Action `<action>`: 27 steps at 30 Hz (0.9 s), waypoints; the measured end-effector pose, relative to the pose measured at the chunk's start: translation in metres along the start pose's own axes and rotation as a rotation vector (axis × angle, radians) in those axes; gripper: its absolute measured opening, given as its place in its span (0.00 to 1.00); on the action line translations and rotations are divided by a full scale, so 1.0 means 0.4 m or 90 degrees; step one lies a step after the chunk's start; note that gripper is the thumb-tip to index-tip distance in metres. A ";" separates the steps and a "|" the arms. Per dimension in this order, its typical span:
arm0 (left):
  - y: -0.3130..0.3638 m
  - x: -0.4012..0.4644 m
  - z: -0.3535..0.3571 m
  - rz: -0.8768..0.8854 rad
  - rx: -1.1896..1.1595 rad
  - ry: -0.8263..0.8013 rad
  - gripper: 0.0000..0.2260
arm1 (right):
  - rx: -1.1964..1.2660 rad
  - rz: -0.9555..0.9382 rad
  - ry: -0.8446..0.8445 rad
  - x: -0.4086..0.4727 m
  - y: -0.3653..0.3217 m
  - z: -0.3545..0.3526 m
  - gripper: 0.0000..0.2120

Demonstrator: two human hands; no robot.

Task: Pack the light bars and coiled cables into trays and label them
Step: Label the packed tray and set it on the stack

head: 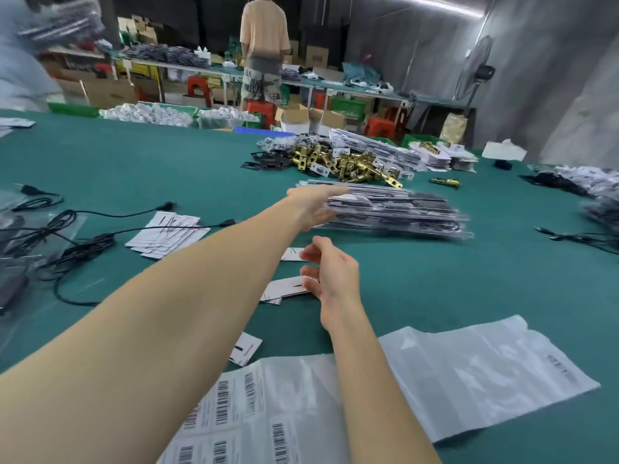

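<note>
— What is the person doing at the table now?

— The left hand is reaching far forward to the stack of trays. It is lying against the near left end of the stack, the fingers straight along the top edge and the thumb lower on the side. It is blurred, so I cannot tell if it is really gripping.

— And the right hand?

— It is hovering over the green cloth, nearer to the body, holding nothing. The fingers are loosely bent and a little spread. Under it some small white cards are lying.

— Where are the cables?

— Black cables are lying loose at the left side of the table, well apart from the stack. Just beside them a fan of white cards is lying.

— What is close to the person?

— A label sheet with barcodes is lying at the near edge, partly under the right forearm, and a clear bag is lying to its right.

— Anything behind the stack?

— A heap of brass parts is lying there, with more packed trays behind it. At the far bench a person in a peach shirt is standing, back turned to us.
</note>
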State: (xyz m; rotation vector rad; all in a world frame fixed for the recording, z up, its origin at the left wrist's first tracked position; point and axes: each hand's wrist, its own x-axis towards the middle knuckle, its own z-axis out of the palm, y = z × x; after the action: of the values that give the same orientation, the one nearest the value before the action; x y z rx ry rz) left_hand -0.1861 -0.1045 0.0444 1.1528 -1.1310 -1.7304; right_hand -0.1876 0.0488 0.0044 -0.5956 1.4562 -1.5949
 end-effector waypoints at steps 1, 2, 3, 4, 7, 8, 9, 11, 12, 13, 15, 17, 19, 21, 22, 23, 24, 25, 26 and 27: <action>0.006 0.007 0.008 0.014 0.092 -0.006 0.47 | 0.011 0.011 0.003 0.003 -0.002 -0.002 0.12; 0.009 0.015 0.012 0.038 0.222 0.000 0.51 | 0.019 0.018 0.004 0.006 -0.005 -0.003 0.11; 0.011 0.020 0.016 0.069 0.362 0.012 0.53 | 0.026 0.022 0.004 0.008 -0.007 -0.003 0.11; 0.011 0.023 0.017 0.099 0.485 0.024 0.52 | 0.031 0.024 0.006 0.010 -0.007 -0.003 0.11; -0.001 0.027 0.017 0.174 0.668 0.025 0.36 | 0.039 0.029 0.010 0.013 -0.009 -0.003 0.11; -0.010 0.027 0.014 0.193 0.693 0.026 0.32 | 0.039 0.032 0.011 0.014 -0.010 -0.003 0.11; -0.020 0.025 0.009 0.206 0.708 0.027 0.30 | 0.040 0.035 0.010 0.015 -0.011 -0.002 0.10; -0.033 0.020 0.003 0.227 0.724 0.034 0.29 | 0.043 0.036 0.009 0.015 -0.011 -0.004 0.10; -0.037 0.017 0.001 0.238 0.730 0.041 0.29 | 0.046 0.036 0.008 0.015 -0.011 -0.006 0.10; -0.040 0.013 -0.001 0.243 0.734 0.051 0.29 | 0.051 0.038 0.009 0.015 -0.012 -0.007 0.10; -0.047 0.002 -0.005 0.242 0.727 0.068 0.31 | 0.063 0.041 0.013 0.015 -0.011 -0.010 0.10; -0.055 -0.013 -0.014 0.240 0.683 0.076 0.33 | 0.073 0.043 0.014 0.013 -0.012 -0.010 0.10; -0.062 -0.047 -0.029 0.239 0.598 0.092 0.31 | 0.076 0.042 0.013 0.010 -0.013 -0.009 0.09; -0.067 -0.089 -0.055 0.240 0.504 0.109 0.27 | 0.073 0.040 0.015 0.010 -0.013 -0.007 0.10; -0.072 -0.115 -0.073 0.253 0.467 0.122 0.24 | 0.067 0.040 0.016 0.011 -0.013 -0.006 0.10; -0.078 -0.142 -0.094 0.278 0.436 0.142 0.21 | 0.062 0.039 0.017 0.012 -0.013 -0.006 0.10; -0.088 -0.174 -0.115 0.308 0.407 0.172 0.17 | 0.060 0.038 0.018 0.011 -0.011 -0.006 0.10; -0.099 -0.209 -0.136 0.340 0.383 0.211 0.14 | 0.059 0.035 0.020 0.011 -0.012 -0.007 0.10; -0.114 -0.245 -0.156 0.372 0.367 0.255 0.10 | 0.053 0.029 0.022 0.010 -0.012 -0.007 0.10; -0.133 -0.280 -0.175 0.401 0.360 0.299 0.08 | 0.042 0.023 0.024 0.009 -0.010 -0.007 0.10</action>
State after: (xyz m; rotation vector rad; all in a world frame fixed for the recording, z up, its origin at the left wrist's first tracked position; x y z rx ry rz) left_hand -0.0914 -0.0036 0.0111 1.2496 -1.5051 -0.6314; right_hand -0.1928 0.0471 0.0072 -0.5012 1.4282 -1.6278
